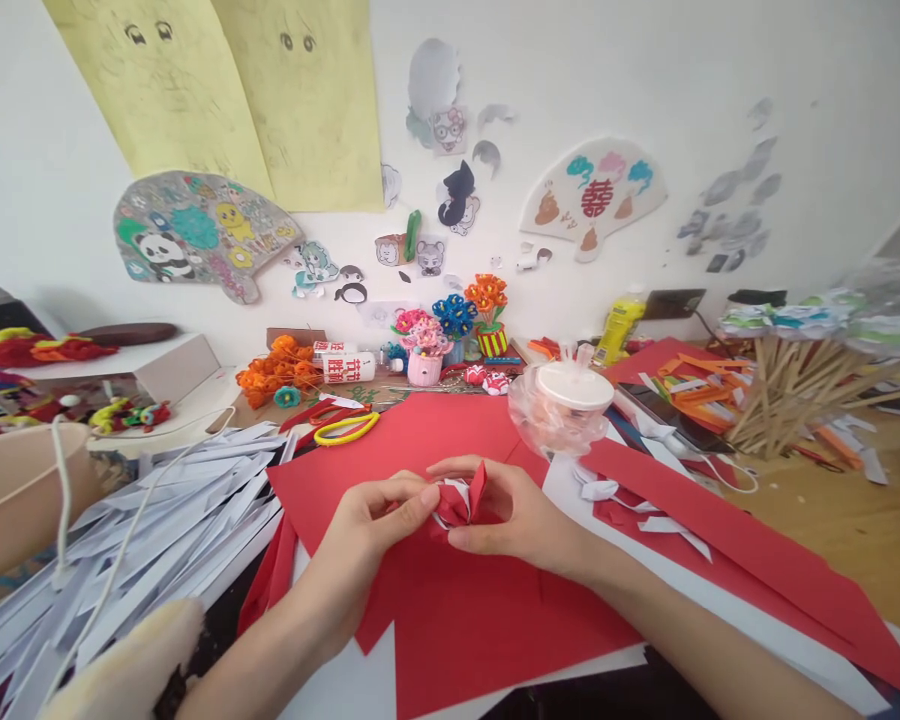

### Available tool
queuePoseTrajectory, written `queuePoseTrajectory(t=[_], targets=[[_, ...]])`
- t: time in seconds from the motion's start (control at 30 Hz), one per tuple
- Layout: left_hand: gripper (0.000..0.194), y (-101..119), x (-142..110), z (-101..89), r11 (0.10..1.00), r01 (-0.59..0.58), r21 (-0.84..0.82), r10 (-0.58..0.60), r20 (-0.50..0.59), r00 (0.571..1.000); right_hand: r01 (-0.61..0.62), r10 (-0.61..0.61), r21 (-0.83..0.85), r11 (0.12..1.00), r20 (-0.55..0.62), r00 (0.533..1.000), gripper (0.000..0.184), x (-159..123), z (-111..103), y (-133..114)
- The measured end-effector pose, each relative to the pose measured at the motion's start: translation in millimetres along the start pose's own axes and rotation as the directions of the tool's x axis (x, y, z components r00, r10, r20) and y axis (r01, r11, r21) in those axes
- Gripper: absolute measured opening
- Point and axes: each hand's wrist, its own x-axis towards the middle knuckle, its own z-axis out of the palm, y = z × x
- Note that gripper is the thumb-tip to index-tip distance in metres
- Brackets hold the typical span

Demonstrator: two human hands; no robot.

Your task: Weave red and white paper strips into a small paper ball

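Between my two hands is a small folded piece of red and white paper (457, 503), with a pointed red flap standing up on its right side. My left hand (390, 510) pinches its left edge between thumb and fingers. Curled around its right side, my right hand (506, 505) grips it with the thumb below and the fingers above. Part of the folded paper is hidden by the fingers. Beneath both hands lie large sheets of red paper (487, 620), with white paper showing at their edges.
Many white paper strips (172, 520) are heaped at left. Yellow-handled scissors (346, 428) lie behind the hands. A lidded plastic cup (570, 395) stands back right. Long red paper (727, 540) and white scraps (675, 530) lie right. Crocheted flowers (420, 335) line the wall.
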Motion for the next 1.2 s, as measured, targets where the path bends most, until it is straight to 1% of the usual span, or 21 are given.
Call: queuePoseTrajectory(t=[0.1,0.17,0.3,0.37,0.63,0.77,0.83,0.9,0.97,1.07,1.13,1.2], targets=[[0.029,1.1,-1.6,0.2,0.997,0.039,-0.067,-0.036,0.05,0.998,-0.062,0.055,0.145,0.988,0.051,0.997,0.047,0.2,-0.7,1.0],[0.03,1.4,-2.1,-0.1,0.995,0.063,-0.081,-0.058,0.057,0.997,-0.077,0.068,0.192,0.978,0.054,0.996,0.046,0.1,-0.9,1.4],[0.028,2.2,-2.0,-0.5,0.999,0.043,-0.03,-0.044,-0.032,0.998,-0.037,0.036,0.179,0.983,0.01,0.999,0.038,1.2,-1.2,1.4],[0.027,3.1,-1.7,-0.3,1.0,0.026,0.012,-0.025,-0.056,0.998,-0.016,0.016,0.174,0.985,0.006,1.0,0.035,2.0,-1.3,0.5],[0.033,1.8,-0.6,0.7,0.986,-0.031,0.162,0.045,-0.084,0.995,0.019,-0.028,0.195,0.981,0.039,0.999,0.03,1.6,0.1,-7.1],[0.032,0.4,1.5,-0.7,0.957,-0.102,0.27,0.132,-0.094,0.987,0.032,-0.039,0.181,0.983,0.036,0.999,0.03,1.0,-0.5,-8.0],[0.032,2.1,1.8,-1.6,0.934,-0.15,0.323,0.185,-0.079,0.98,0.026,-0.033,0.177,0.984,0.035,0.999,0.029,0.8,-1.1,-7.5],[0.031,4.7,1.4,-2.5,0.916,-0.177,0.361,0.214,-0.065,0.975,0.002,-0.009,0.173,0.985,0.043,0.999,0.027,0.5,-1.8,-7.4],[0.029,6.9,0.9,-3.3,0.913,-0.179,0.365,0.211,-0.048,0.976,-0.041,0.031,0.16,0.986,0.067,0.997,0.028,0.1,-2.5,-7.6],[0.029,8.3,0.7,-4.4,0.906,-0.185,0.381,0.196,0.011,0.98,-0.097,0.082,0.144,0.985,0.105,0.991,0.029,-0.5,-3.4,-8.0],[0.029,8.2,0.7,-4.8,0.872,-0.209,0.442,0.204,0.059,0.977,-0.121,0.104,0.146,0.982,0.118,0.988,0.03,-0.8,-3.5,-7.7],[0.026,8.1,0.5,-4.9,0.825,-0.236,0.513,0.23,0.077,0.97,-0.134,0.117,0.155,0.979,0.109,0.987,0.033,-0.9,-3.3,-7.0]])
